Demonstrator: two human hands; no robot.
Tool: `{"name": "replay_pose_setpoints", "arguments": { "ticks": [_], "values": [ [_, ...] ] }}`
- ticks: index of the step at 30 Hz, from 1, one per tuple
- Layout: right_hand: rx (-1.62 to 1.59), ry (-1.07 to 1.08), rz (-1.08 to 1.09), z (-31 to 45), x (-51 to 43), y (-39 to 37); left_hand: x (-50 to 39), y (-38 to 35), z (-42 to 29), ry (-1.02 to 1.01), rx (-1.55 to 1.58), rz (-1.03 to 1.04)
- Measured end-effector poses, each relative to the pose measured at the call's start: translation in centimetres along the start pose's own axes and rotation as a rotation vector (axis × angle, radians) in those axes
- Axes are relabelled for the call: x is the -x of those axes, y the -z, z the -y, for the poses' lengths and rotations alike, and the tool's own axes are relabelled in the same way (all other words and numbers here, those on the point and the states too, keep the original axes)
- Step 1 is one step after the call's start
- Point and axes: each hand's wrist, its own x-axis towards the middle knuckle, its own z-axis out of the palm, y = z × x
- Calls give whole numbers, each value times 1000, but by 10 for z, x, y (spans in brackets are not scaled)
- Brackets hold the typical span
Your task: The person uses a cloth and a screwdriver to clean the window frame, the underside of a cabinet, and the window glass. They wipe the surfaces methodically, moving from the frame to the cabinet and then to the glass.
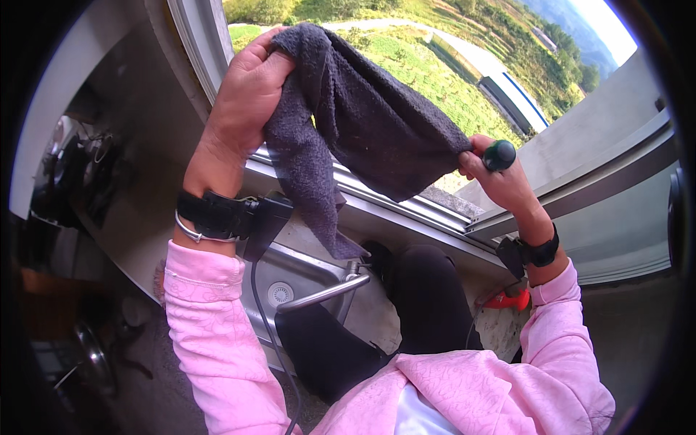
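Note:
A dark grey terry cloth (375, 109) is stretched out in front of an open window, its two ends in my hands. My left hand (247, 98) grips the bunched upper end, and one corner droops from there over the sink. My right hand (500, 176) pinches the other end between thumb and fingers. It also holds a dark green object with a rounded end (499, 155), which sticks up beside the thumb; the rest of it is hidden by the hand.
Below the cloth is a stainless steel sink (261, 291) with a metal faucet (326, 293). My legs in black trousers (429, 299) are on the counter beside it. A red plastic object (508, 300) lies near my right forearm. The window track (402, 201) runs behind, with outdoors beyond.

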Motion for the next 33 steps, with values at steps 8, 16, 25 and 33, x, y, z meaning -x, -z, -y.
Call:
{"name": "replay_pose_setpoints", "arguments": {
  "ticks": [8,16,25,33],
  "values": [
    [-34,-74,112,-68,2,-35,24,84,177,346,-1386,103],
    [-432,25,62,-124,-36,-94,61,133,228,446,-1290,27],
    [-551,-54,147,-153,-30,-92,64,50,168,384,-791,455],
    [-665,-76,155,-154,-24,-95,48,89,179,429,-1360,127]
  ]
}}
